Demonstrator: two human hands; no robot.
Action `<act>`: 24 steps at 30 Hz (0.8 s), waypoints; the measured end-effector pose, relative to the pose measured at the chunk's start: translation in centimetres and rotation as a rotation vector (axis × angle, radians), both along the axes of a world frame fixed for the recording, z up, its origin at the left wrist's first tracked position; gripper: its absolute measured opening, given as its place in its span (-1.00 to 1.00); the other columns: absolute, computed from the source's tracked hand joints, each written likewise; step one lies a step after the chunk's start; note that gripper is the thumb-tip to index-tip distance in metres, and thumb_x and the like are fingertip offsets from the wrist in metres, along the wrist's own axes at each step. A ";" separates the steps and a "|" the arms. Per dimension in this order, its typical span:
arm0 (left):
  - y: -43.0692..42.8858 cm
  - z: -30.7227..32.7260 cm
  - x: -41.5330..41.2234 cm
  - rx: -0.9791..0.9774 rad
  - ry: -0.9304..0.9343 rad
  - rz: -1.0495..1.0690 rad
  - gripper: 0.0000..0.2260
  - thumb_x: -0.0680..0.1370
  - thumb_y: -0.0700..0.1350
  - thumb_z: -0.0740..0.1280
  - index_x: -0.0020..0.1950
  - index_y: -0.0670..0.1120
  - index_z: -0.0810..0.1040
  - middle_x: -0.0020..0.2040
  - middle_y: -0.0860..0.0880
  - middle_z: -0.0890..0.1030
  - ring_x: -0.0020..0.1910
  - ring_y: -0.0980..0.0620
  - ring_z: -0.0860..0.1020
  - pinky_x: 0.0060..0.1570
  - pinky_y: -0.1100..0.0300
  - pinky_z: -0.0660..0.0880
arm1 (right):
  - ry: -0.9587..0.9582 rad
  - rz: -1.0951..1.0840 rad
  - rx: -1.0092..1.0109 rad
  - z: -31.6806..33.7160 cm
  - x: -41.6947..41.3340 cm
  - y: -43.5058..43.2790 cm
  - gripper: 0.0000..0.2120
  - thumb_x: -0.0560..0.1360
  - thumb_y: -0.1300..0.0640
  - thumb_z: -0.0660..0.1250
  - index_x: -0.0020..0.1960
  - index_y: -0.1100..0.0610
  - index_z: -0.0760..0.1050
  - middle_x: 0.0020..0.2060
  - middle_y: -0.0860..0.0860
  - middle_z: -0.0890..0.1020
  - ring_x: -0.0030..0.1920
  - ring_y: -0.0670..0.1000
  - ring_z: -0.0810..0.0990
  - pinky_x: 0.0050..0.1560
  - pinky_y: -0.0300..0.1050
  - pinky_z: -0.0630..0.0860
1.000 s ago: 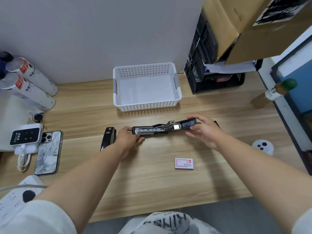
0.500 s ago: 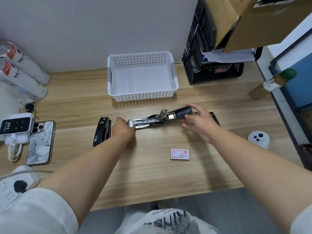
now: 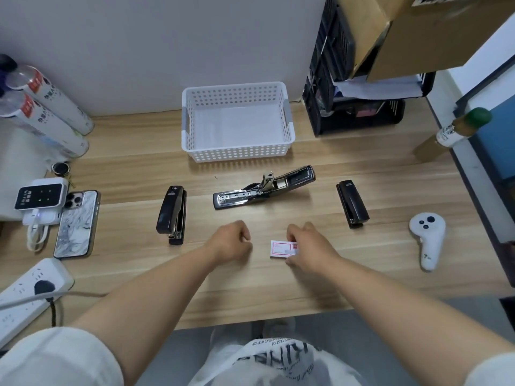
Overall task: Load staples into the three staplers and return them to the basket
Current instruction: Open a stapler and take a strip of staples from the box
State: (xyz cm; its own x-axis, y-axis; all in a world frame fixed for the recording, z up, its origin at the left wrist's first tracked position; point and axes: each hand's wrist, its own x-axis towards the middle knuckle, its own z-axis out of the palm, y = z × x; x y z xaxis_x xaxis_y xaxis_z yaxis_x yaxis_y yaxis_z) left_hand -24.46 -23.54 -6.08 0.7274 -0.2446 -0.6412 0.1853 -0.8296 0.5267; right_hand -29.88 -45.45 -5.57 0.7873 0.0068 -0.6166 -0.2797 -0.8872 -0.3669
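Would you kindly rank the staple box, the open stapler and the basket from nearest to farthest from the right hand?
From the right hand:
1. Staple box, at its fingers.
2. Open stapler, mid-desk beyond it.
3. Basket, at the back by the wall.

open stapler [image 3: 263, 188] – flat, mid-desk | closed staplers left [image 3: 172, 214], right [image 3: 352, 203] | white basket [image 3: 237, 156] behind | staple box [image 3: 282, 249] – front

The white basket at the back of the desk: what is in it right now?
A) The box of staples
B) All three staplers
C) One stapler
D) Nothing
D: the white basket shows only its bare floor, while the opened stapler, the left stapler and the right stapler all lie on the desk, and the staple box is at the right hand.
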 end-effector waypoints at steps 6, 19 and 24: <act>-0.9 1.2 -2.1 -0.235 -0.158 -0.065 -0.61 0.39 -0.21 0.53 0.19 -0.06 0.56 -0.07 -0.04 0.66 -0.18 -0.03 0.62 -0.07 0.11 0.58 | -0.142 -0.139 0.273 0.2 0.5 1.6 -0.66 0.29 0.18 0.57 -0.04 -0.03 0.51 -0.04 0.04 0.47 -0.17 0.00 0.57 -0.08 -0.18 0.53; 0.3 0.6 -2.4 -0.247 -0.381 0.128 -0.62 0.44 -0.04 0.55 0.25 0.06 0.63 0.02 0.03 0.62 -0.03 0.10 0.52 0.03 0.23 0.44 | -0.064 -0.804 0.822 1.0 1.6 4.7 -0.68 0.44 0.40 0.44 0.05 0.04 0.57 -0.15 0.11 0.70 -0.25 0.02 0.65 -0.24 -0.15 0.57; 1.1 0.0 -2.6 -0.254 -0.291 0.093 -0.47 0.40 -0.11 0.59 0.33 0.05 0.54 0.05 0.08 0.62 -0.01 0.10 0.58 0.09 0.22 0.51 | -0.046 -0.870 0.858 0.3 1.3 4.6 -0.73 0.47 0.46 0.38 0.02 0.13 0.56 -0.14 0.18 0.67 -0.16 0.11 0.68 -0.17 -0.11 0.68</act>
State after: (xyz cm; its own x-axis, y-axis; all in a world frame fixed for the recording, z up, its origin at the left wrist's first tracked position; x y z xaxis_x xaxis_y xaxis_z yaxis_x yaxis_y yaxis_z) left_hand -27.04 -22.48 -6.06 0.8965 -0.2931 -0.3322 0.0661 -0.6529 0.7546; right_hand -28.53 -40.84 -5.28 0.7531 -0.1419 -0.6424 -0.6303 0.1239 -0.7664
